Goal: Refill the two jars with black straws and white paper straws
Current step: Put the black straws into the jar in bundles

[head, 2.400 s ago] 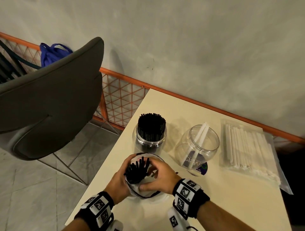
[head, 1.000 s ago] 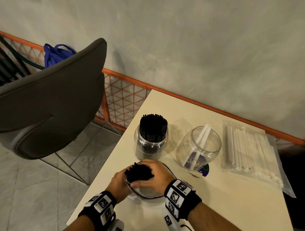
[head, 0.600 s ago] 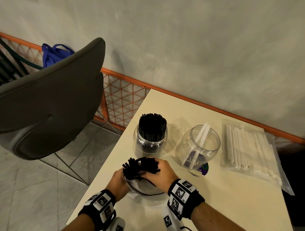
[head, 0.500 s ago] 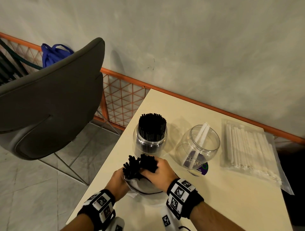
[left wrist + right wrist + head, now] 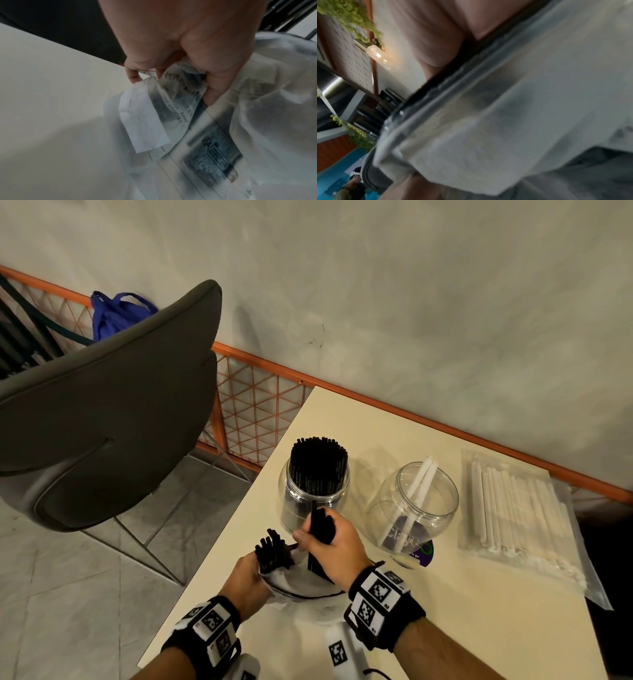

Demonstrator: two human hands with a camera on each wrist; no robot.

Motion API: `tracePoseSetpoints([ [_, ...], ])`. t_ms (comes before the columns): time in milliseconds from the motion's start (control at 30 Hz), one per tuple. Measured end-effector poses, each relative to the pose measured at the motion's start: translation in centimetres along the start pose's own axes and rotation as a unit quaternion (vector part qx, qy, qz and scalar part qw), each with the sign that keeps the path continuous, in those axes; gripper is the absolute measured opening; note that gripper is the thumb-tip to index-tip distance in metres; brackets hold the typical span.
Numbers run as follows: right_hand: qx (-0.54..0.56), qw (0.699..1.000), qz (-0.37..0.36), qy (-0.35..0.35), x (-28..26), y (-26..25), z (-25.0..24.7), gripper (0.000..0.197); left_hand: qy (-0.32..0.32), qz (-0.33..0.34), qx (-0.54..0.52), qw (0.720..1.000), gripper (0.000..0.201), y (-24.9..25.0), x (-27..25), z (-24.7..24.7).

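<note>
My right hand [image 5: 329, 542] grips a bundle of black straws [image 5: 320, 529], raised partly out of a white plastic bag [image 5: 301, 587] near the table's front left. My left hand [image 5: 246, 577] clutches the bag's edge [image 5: 175, 94]; more black straws [image 5: 272, 553] stick out of the bag beside it. Behind stands a clear jar [image 5: 313, 494] packed with black straws. To its right a second clear jar [image 5: 412, 508] holds two white paper straws. A clear pack of white paper straws [image 5: 517, 515] lies at the right. The right wrist view is blurred, showing bag plastic [image 5: 505, 121].
The cream table [image 5: 445, 628] has its left edge close to my left hand. A grey chair [image 5: 102, 412] stands to the left over a tiled floor. An orange mesh rail [image 5: 260, 405] runs along the wall behind, with a blue bag [image 5: 116, 313] hanging on it.
My right hand has closed round part of the black straws and lifted that bundle up out of the bag, toward the black-straw jar. The left hand keeps hold of the bag.
</note>
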State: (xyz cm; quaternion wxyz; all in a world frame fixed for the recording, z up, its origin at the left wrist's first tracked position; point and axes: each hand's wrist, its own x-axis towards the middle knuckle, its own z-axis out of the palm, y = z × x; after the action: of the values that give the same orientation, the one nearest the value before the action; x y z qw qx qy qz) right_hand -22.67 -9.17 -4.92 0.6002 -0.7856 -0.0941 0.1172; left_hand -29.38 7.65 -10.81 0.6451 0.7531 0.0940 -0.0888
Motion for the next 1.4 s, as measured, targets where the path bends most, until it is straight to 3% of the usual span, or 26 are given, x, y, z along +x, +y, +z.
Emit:
tracePoseSetpoints([
  [267,0.135,0.987,-0.071,0.049,0.8,-6.0,-2.8,0.021,-0.019,-0.010,0.067,0.998,0.029,0.4,0.4,-0.2],
  [367,0.133,0.986,-0.093,0.039,0.6,-6.0,-3.3,0.024,-0.026,-0.018,0.102,0.994,0.038,0.4,0.3,-0.5],
  [500,0.058,0.998,-0.038,-0.004,-1.3,-2.0,-1.8,0.023,-0.002,-0.021,0.088,0.996,0.033,-0.4,0.6,-0.4],
  [633,0.018,1.000,0.015,0.011,-1.9,1.1,-1.1,0.020,0.008,-0.015,0.075,0.997,0.043,-0.7,0.7,-0.1],
  [967,0.052,0.998,0.014,0.023,-1.6,1.2,-0.6,0.023,0.010,0.006,0.073,0.997,0.047,-0.8,0.8,0.2],
  [1100,0.061,0.996,-0.013,0.061,-0.5,-2.6,-1.3,0.032,0.009,-0.023,0.036,0.999,0.031,-1.4,1.1,-0.1],
  [1300,0.078,0.983,-0.129,0.108,3.3,-12.8,-5.8,0.032,0.002,-0.016,0.016,1.000,0.035,-1.2,1.0,-0.1],
  [1400,0.098,0.980,-0.130,0.113,5.9,-14.3,-6.7,0.033,0.011,-0.005,0.018,1.000,0.029,-0.4,0.8,0.0],
])
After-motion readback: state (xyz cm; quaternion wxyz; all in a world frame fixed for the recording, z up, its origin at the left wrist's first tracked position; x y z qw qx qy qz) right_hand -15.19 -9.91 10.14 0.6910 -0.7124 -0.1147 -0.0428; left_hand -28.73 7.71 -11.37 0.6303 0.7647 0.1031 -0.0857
